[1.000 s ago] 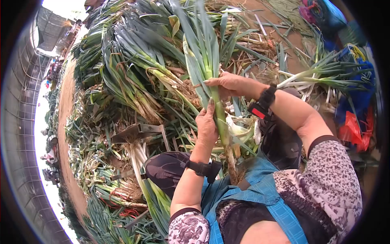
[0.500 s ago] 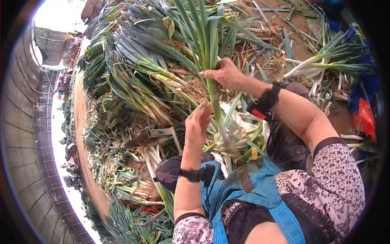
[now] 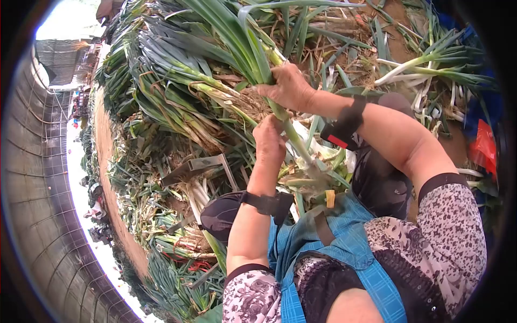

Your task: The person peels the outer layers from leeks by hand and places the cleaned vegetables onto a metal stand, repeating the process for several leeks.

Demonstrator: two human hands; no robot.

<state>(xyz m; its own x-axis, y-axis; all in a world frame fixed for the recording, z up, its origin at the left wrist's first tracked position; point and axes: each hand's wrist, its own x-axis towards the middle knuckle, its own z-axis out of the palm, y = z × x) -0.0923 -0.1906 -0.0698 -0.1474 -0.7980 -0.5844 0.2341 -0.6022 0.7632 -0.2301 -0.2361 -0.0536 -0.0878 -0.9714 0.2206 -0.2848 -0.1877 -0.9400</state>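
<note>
A leek [image 3: 298, 141] slants in front of my lap, its green leaves fanned out toward the upper left and its root end low, near my knees. My right hand [image 3: 289, 89] is closed around the stalk just below the leaves. Lower down, my left hand [image 3: 270, 137] has its fingers curled against the same stalk, pinching at its outer layer; the fingertips are partly hidden. Beside my left hand lies a heap of untrimmed leeks [image 3: 183, 81] with dry, stringy roots. Pale peeled leaves lie under the root end.
A metal frame [image 3: 196, 166] stands by my left knee, with white leek stalks near it. Cleaned leeks [image 3: 425, 70] lie at the upper right, above a red plastic bag [image 3: 483, 148]. Leaf scraps cover the ground. A curved mesh-lined wall [image 3: 40, 204] runs along the left.
The leek has tilted, its leaves swinging to the left. My left hand has risen slightly and its fingers have closed in on the stalk; my right hand has rolled around it.
</note>
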